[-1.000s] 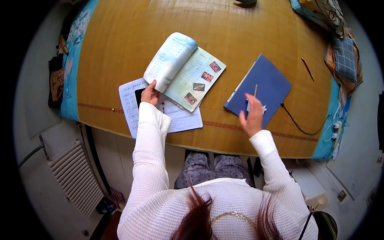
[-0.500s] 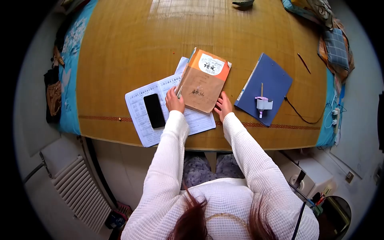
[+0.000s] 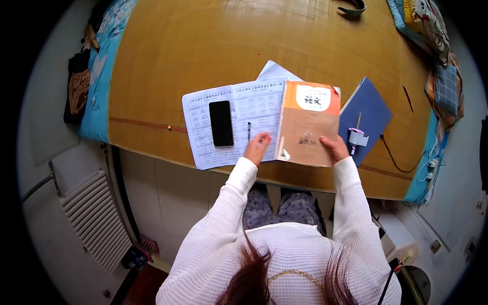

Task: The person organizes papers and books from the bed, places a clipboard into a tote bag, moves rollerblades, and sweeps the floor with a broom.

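My right hand grips the lower right edge of an orange and brown textbook, its thumb on the cover. My left hand is beside the book's lower left corner, apart from it, fingers loosely apart with nothing in them. Beneath the book's left side lie printed worksheets, spread out. On them rest a black phone and a dark pen. The book's right side overlaps a blue folder.
On the folder stands a small purple and white gadget with a pencil-like stick. A thin black cable runs right to white plugs. A dark pencil lies on the woven mat. Folded textiles are at the far right.
The textbook has moved right off much of the worksheets, turned straighter, and now overlaps the folder. My left hand has come away from it. The pen now shows uncovered. The camera view has shifted.
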Action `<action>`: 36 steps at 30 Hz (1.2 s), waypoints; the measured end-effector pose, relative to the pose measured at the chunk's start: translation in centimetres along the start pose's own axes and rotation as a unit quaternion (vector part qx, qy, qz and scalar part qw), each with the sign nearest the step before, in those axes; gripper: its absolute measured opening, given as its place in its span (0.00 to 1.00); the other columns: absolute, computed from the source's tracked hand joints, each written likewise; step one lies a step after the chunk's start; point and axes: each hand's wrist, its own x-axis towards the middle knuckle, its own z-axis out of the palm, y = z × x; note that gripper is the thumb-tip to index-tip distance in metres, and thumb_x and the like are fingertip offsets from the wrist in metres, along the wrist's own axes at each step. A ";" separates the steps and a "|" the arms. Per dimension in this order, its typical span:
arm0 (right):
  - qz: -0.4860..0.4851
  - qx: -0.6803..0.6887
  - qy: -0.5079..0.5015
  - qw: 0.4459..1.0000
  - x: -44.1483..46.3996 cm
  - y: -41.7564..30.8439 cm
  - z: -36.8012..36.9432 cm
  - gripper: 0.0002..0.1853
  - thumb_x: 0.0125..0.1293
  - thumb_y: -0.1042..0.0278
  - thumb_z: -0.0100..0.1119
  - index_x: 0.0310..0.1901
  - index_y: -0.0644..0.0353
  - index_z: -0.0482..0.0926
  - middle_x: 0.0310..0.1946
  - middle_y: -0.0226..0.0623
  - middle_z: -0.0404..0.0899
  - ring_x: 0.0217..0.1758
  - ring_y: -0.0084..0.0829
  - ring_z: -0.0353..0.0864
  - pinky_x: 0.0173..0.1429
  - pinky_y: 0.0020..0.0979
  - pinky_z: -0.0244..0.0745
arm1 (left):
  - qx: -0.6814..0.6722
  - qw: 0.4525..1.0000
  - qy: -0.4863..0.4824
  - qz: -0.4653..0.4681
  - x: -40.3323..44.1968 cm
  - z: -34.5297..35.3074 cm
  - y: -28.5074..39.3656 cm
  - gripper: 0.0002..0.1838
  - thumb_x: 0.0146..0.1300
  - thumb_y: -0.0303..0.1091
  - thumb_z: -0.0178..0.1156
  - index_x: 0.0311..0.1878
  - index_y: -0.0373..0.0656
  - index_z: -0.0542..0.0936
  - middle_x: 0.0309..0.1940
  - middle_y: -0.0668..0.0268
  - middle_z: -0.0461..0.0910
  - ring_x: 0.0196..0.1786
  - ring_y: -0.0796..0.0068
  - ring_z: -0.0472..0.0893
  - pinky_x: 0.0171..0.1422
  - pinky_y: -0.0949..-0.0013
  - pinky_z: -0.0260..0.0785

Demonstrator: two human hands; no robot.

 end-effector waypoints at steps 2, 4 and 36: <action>-0.015 -0.048 0.069 0.996 -0.1 0.3 -1.7 0.20 0.44 0.72 0.57 0.41 0.66 0.65 0.36 0.38 0.71 0.37 0.28 0.71 0.42 0.27 0.66 | 0.308 0.897 0.305 0.087 0.0 -3.1 -1.0 0.23 0.44 0.36 0.57 0.46 0.42 0.66 0.41 0.58 0.66 0.47 0.61 0.63 0.54 0.65 0.50; -0.104 -0.313 0.208 0.921 0.8 1.6 -3.3 0.21 0.44 0.74 0.54 0.43 0.66 0.63 0.35 0.40 0.71 0.36 0.35 0.71 0.42 0.30 0.66 | 0.384 0.815 0.435 0.005 0.6 -5.2 -1.6 0.36 0.38 0.38 0.62 0.52 0.45 0.56 0.48 0.59 0.57 0.49 0.59 0.59 0.51 0.60 0.52; 0.148 -0.078 -0.001 0.986 6.9 8.4 12.7 0.11 0.55 0.66 0.41 0.40 0.56 0.64 0.26 0.33 0.72 0.28 0.23 0.73 0.31 0.24 0.68 | 0.263 0.812 0.505 -0.130 -0.6 -15.5 -7.0 0.39 0.33 0.40 0.65 0.49 0.41 0.56 0.44 0.53 0.56 0.47 0.56 0.57 0.52 0.59 0.50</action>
